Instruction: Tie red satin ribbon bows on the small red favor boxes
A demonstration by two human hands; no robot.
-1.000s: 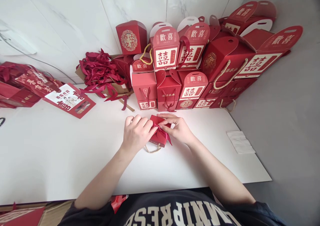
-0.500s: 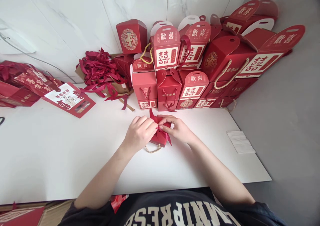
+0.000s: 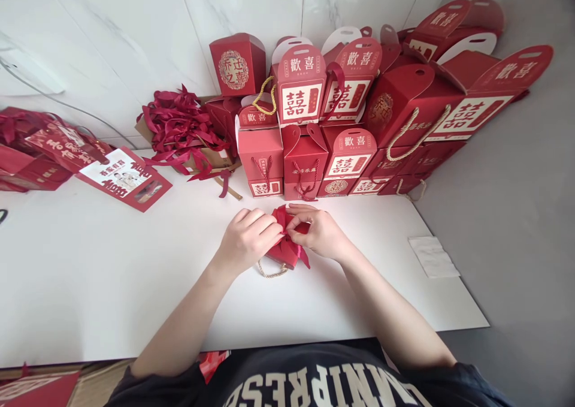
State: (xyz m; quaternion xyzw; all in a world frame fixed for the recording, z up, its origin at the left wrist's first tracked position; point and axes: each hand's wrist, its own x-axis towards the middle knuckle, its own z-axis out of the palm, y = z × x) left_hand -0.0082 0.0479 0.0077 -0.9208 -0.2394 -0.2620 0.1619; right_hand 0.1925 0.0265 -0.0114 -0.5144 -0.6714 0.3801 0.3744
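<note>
A small red gift box (image 3: 282, 255) stands on the white table in front of me, its gold rope handle (image 3: 272, 271) hanging out on the near side. Red ribbon (image 3: 302, 256) lies across its top, with a loose end toward me and a piece standing up at the far side. My left hand (image 3: 250, 237) is closed, pinching the ribbon from the left. From the right, my right hand (image 3: 320, 232) pinches the ribbon at the same spot with thumb and forefinger. My fingers hide the middle of the ribbon and part of the box top.
Stacked red gift boxes (image 3: 305, 161) line the wall behind. A cardboard box heaped with red ribbons (image 3: 179, 125) stands left of them. Farther left lie a printed red bag (image 3: 128, 179) and more red packaging (image 3: 31, 161). White tissue (image 3: 433, 257) lies near the table's right edge.
The ribbon piece at the far side has dropped lower and folded over between my hands. Both hands stay nearly in place, pinching, with the right fingers curled slightly more.
</note>
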